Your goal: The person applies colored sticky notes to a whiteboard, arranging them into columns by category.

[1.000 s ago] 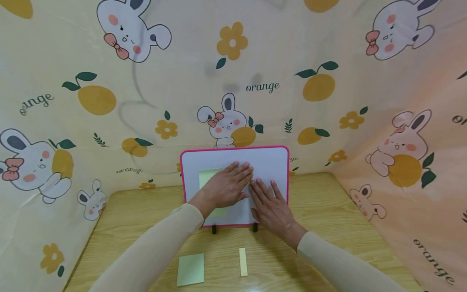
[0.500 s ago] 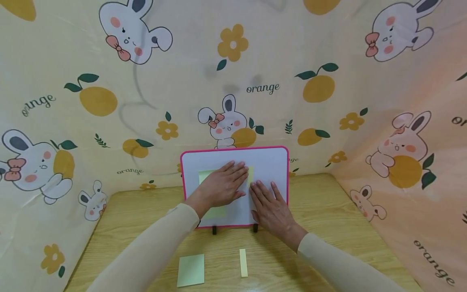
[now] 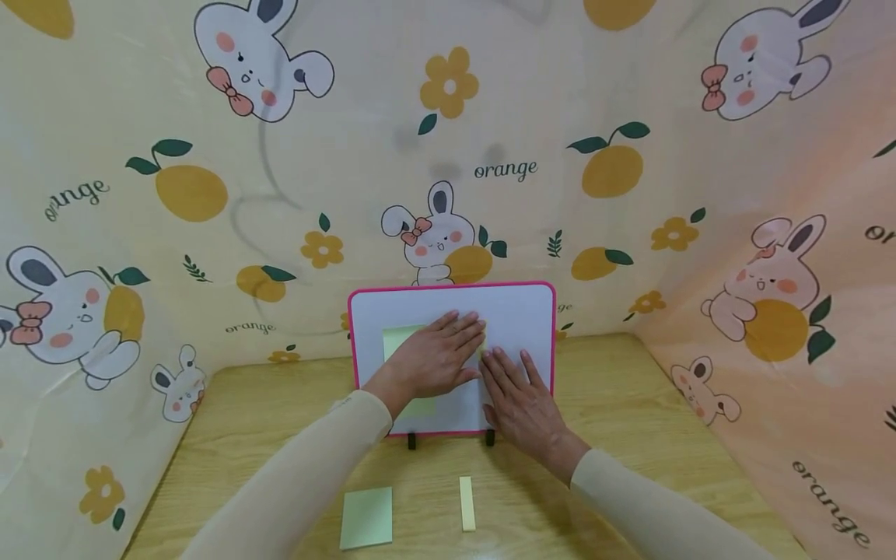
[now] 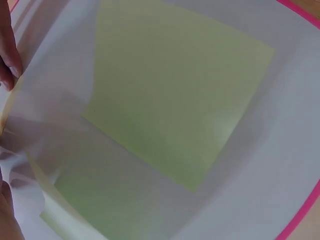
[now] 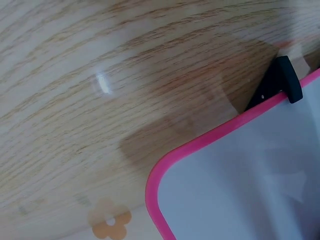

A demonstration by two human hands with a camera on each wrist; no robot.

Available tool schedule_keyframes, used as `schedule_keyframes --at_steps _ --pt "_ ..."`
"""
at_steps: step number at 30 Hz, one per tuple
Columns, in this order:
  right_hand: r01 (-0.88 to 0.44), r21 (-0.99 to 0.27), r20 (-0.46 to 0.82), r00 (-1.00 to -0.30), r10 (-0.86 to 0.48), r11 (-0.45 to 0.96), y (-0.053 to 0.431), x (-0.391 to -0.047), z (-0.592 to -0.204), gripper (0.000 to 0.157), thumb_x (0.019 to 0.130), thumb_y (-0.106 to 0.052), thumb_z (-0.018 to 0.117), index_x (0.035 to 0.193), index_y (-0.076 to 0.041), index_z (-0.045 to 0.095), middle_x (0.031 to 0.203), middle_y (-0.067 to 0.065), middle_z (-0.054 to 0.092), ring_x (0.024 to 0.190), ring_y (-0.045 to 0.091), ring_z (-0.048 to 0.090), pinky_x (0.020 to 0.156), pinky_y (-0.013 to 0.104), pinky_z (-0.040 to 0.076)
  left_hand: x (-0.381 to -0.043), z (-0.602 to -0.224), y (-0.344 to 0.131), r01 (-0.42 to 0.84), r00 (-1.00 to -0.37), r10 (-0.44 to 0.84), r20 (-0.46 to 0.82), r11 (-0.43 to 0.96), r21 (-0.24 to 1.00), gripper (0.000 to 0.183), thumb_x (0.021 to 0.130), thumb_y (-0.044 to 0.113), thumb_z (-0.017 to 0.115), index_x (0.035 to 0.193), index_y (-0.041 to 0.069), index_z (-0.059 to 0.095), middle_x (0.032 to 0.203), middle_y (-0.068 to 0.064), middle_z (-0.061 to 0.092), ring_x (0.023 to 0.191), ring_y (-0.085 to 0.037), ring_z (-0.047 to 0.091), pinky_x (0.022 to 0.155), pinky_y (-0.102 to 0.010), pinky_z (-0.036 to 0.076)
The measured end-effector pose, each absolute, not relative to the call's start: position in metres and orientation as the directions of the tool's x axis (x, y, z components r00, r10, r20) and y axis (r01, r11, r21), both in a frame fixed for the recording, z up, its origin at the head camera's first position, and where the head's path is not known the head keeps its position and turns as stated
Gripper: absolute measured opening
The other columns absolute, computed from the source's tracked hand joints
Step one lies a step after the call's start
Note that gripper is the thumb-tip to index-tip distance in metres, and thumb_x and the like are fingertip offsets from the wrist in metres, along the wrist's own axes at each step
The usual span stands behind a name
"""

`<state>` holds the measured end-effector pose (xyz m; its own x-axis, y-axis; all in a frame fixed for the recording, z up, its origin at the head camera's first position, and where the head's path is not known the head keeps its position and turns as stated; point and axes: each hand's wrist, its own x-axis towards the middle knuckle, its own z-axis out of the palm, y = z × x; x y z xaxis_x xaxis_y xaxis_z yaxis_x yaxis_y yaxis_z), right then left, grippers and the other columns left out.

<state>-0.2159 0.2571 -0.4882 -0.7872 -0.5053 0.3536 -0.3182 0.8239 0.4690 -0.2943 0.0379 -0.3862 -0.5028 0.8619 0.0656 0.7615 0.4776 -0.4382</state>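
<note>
A whiteboard (image 3: 521, 311) with a pink rim stands upright on black feet. My left hand (image 3: 430, 356) lies across it with straight fingers. Beside it, my right hand (image 3: 521, 397) also rests on the board, fingers extended. Between their fingertips shows a narrow yellow sticky strip (image 4: 11, 102), mostly covered by the left hand in the head view. Two green sticky notes are on the board, partly behind the left hand: one above (image 3: 397, 342) and one below (image 3: 423, 407). In the left wrist view, one green note (image 4: 180, 90) lies nearly whole; another note (image 4: 65, 215) has a raised edge.
On the wooden table (image 3: 616, 467), in front of the board, lie a square green sticky pad (image 3: 367, 517) and a narrow yellow strip pad (image 3: 467, 504). A black stand foot (image 5: 289, 80) clips the board's lower rim. A printed cloth (image 3: 504, 225) encloses the back and sides.
My left hand slid a little to the left, uncovering the yellow strip, then came back right over it. My right hand has stayed nearly still on the board.
</note>
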Motion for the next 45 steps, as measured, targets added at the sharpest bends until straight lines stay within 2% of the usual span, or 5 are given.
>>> schedule_keyframes --at_steps 16,25,32,38,45 --pt "-0.329 0.456 0.362 -0.78 -0.51 0.827 0.257 -0.211 -0.492 0.077 0.103 -0.047 0.06 0.163 -0.004 0.038 0.173 0.012 0.03 0.163 0.03 0.023 0.132 0.06 0.02 -0.282 -0.397 0.024 0.751 -0.522 0.842 0.138 0.53 -0.394 0.071 0.11 0.057 0.04 0.164 0.011 0.038 0.172 -0.004 0.033 0.164 -0.023 0.019 0.135 -0.042 0.011" --pt "-0.39 0.351 0.438 -0.735 -0.518 0.851 0.257 -0.199 -0.504 0.061 0.097 -0.036 0.067 0.146 -0.001 0.06 0.155 0.017 0.056 0.148 0.035 0.047 0.127 0.061 0.03 -0.241 -0.416 0.005 0.797 -0.559 0.811 0.174 0.583 -0.159 0.062 0.11 0.044 0.05 0.161 0.009 0.044 0.17 -0.006 0.039 0.163 -0.026 0.023 0.134 -0.042 0.019" --pt "-0.401 0.254 0.492 -0.73 -0.474 0.88 0.253 -0.185 -0.514 0.055 0.093 -0.034 0.072 0.136 -0.001 0.065 0.14 0.018 0.065 0.129 0.037 0.059 0.12 0.061 0.042 -0.21 -0.445 -0.009 0.803 -0.582 0.779 0.234 0.596 0.016 0.059 0.108 0.037 0.056 0.158 0.007 0.049 0.166 -0.009 0.044 0.161 -0.027 0.029 0.132 -0.042 0.026" --pt "-0.419 0.189 0.474 -0.753 -0.457 0.888 0.246 -0.165 -0.521 0.056 0.09 -0.033 0.079 0.134 -0.001 0.065 0.137 0.017 0.066 0.127 0.037 0.062 0.118 0.059 0.045 -0.19 -0.478 -0.017 0.787 -0.617 0.77 0.16 0.608 0.109 0.06 0.106 0.039 0.062 0.156 0.007 0.051 0.166 -0.007 0.045 0.16 -0.027 0.032 0.13 -0.042 0.032" --pt "-0.48 0.107 0.503 -0.729 -0.463 0.871 0.234 -0.144 -0.527 0.053 0.088 -0.029 0.079 0.129 0.001 0.067 0.13 0.016 0.068 0.121 0.036 0.064 0.109 0.056 0.053 -0.176 -0.506 -0.022 0.767 -0.624 0.782 0.009 0.609 0.202 0.075 0.101 0.048 0.068 0.16 0.008 0.045 0.169 -0.008 0.04 0.161 -0.026 0.028 0.131 -0.041 0.028"
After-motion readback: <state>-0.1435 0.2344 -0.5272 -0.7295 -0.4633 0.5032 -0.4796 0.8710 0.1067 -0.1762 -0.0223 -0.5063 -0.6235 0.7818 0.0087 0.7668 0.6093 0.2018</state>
